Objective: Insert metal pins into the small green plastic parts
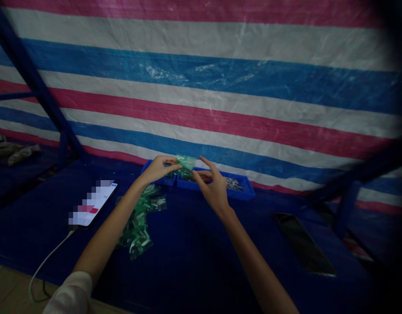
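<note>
Between the thumb and fingers of my left hand [160, 168] is a small clear-and-green plastic bag [186, 163], raised above the bins. My right hand [214, 183] is just to the right of the bag, its thumb and index finger spread apart. Whether its thumb touches the bag's edge is hard to make out. Behind my hands stands a blue bin [247, 190] with many small metal pieces [232, 183]. Another blue bin [147, 165] adjoins it at the left, partly hidden by my left hand. Beneath my left forearm lies a pile of small green-and-clear bags [140, 231], some with dark pieces inside.
A lit phone [97, 205] with a white cable [45, 261] lies on the blue table [187, 257] at the left. A dark flat phone-like object [304, 244] lies at the right. Blue frame bars [30, 74] and a striped sheet [201, 104] stand behind the table.
</note>
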`<state>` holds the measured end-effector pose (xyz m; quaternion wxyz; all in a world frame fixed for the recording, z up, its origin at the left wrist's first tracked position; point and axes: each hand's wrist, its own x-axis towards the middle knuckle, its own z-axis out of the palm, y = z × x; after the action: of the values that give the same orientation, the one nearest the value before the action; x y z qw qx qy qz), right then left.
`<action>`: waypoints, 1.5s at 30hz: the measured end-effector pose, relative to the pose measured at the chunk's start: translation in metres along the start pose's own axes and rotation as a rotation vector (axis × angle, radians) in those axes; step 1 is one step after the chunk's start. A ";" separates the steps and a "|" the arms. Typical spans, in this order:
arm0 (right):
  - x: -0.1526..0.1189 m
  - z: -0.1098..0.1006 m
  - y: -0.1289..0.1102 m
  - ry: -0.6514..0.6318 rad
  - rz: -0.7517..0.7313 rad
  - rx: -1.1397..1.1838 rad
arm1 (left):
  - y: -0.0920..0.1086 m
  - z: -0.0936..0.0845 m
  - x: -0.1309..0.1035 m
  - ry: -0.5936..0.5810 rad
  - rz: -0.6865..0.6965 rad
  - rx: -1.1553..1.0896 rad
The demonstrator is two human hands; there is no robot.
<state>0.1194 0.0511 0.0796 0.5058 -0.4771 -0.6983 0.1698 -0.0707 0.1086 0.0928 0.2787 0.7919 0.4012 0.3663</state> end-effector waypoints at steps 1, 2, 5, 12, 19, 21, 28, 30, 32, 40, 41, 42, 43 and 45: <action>0.000 0.001 0.001 -0.019 0.020 -0.005 | -0.010 0.000 0.002 0.045 -0.043 0.009; 0.000 0.002 0.002 -0.044 0.035 -0.021 | -0.020 0.000 0.004 0.112 -0.098 0.043; 0.000 0.004 0.007 -0.154 0.042 -0.114 | -0.054 0.002 0.006 0.237 -0.258 0.245; -0.003 0.010 0.011 -0.293 0.043 -0.237 | -0.087 0.010 0.006 0.163 -0.330 0.351; -0.011 0.023 0.015 -0.408 -0.030 -0.238 | -0.081 0.025 0.003 0.163 -0.373 0.443; -0.018 0.033 0.015 -0.475 -0.103 -0.226 | -0.077 0.029 0.001 0.181 -0.376 0.474; -0.051 0.065 0.015 -0.769 -0.256 -0.259 | -0.063 0.014 -0.001 0.249 -0.359 0.541; -0.053 0.068 0.018 -0.781 -0.252 -0.265 | -0.055 0.007 0.001 0.251 -0.327 0.530; -0.051 0.067 0.021 -0.751 -0.244 -0.283 | -0.045 0.002 0.002 0.244 -0.266 0.471; -0.042 0.061 0.029 -0.653 -0.154 -0.326 | -0.012 0.001 0.001 0.103 -0.047 0.221; -0.042 0.061 0.030 -0.657 -0.147 -0.318 | -0.010 0.001 0.001 0.091 -0.044 0.219; -0.041 0.060 0.031 -0.656 -0.141 -0.302 | -0.008 0.000 0.001 0.079 -0.039 0.213; -0.040 0.059 0.032 -0.649 -0.135 -0.277 | -0.007 -0.001 0.000 0.067 -0.033 0.204; -0.036 0.056 0.033 -0.621 -0.107 -0.200 | -0.005 -0.003 0.000 0.053 -0.033 0.185</action>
<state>0.0882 0.0507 0.0121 0.2279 -0.4124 -0.8564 0.2109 -0.0753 0.1119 0.0911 0.1997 0.7975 0.4536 0.3441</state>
